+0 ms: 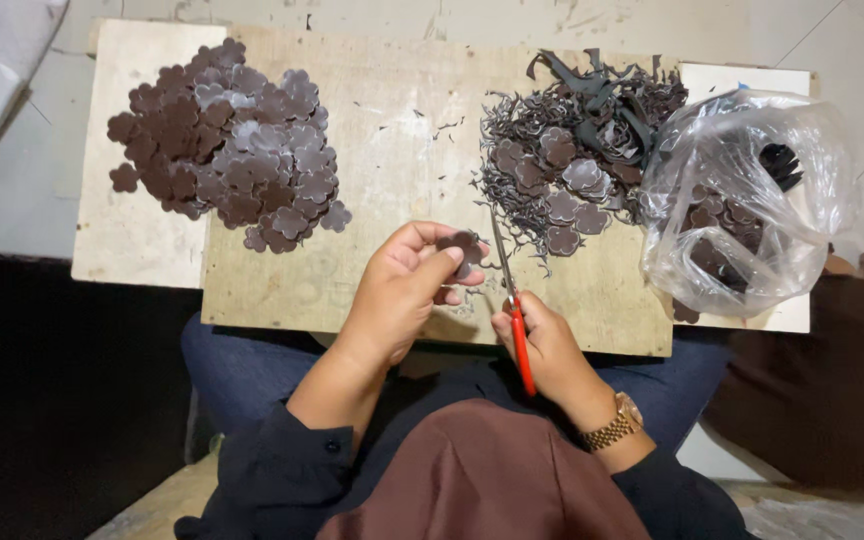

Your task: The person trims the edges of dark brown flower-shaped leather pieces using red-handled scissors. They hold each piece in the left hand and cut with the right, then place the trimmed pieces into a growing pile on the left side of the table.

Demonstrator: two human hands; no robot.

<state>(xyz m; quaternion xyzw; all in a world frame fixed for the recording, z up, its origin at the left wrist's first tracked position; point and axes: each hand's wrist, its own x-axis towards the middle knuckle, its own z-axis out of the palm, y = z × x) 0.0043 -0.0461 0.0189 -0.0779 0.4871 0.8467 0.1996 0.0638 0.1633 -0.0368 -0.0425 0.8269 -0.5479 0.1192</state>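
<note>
The left hand [402, 290] pinches a small dark brown flower-shaped piece [464, 245] between thumb and fingertips, holding it just above the near edge of the wooden board [392, 170]. The right hand [542, 345] is closed around the red handles of a pair of scissors [509, 295], whose thin blades point away from the person and meet the piece's right edge; whether the blades are parted or closed cannot be told at this size. On the board's far left lies a pile of trimmed flower pieces [232, 140]; on its far right, a heap of untrimmed pieces and dark offcuts [572, 150], with a clear plastic bag [742, 200] of more pieces just beyond. Risk: the left fingertips lie very near the blades, so a slip of the piece could nick a finger or cut into a petal.
</note>
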